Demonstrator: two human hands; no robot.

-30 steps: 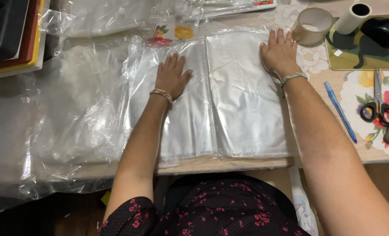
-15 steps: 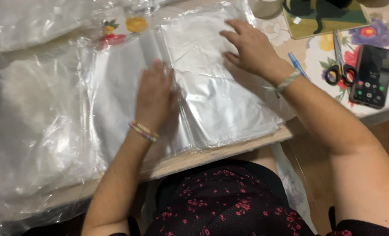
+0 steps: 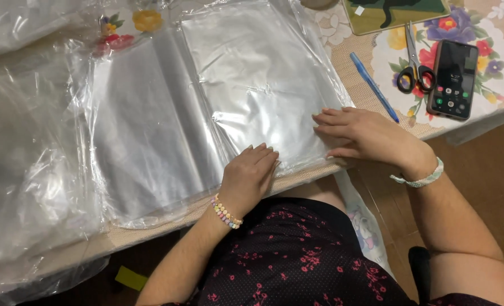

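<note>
Both hands flat on clear plastic bags at the table's near edge.

The left hand [image 3: 249,175] and right hand [image 3: 362,135] lie open-palmed, gripping nothing, on the stack of clear plastic bags [image 3: 257,85] at 6 o'clock on the floral tablecloth [image 3: 388,56]. At 2 o'clock sit a blue pen [image 3: 374,86], scissors [image 3: 415,65] and phone [image 3: 453,79]; brown floor [image 3: 490,170] lies at 4 o'clock.

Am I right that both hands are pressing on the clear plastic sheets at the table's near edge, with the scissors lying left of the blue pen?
Not quite. The head view shows the scissors lying right of the blue pen, between it and the phone. The rest holds: the left hand and right hand both press on the clear plastic sheets at the table's near edge.
</note>
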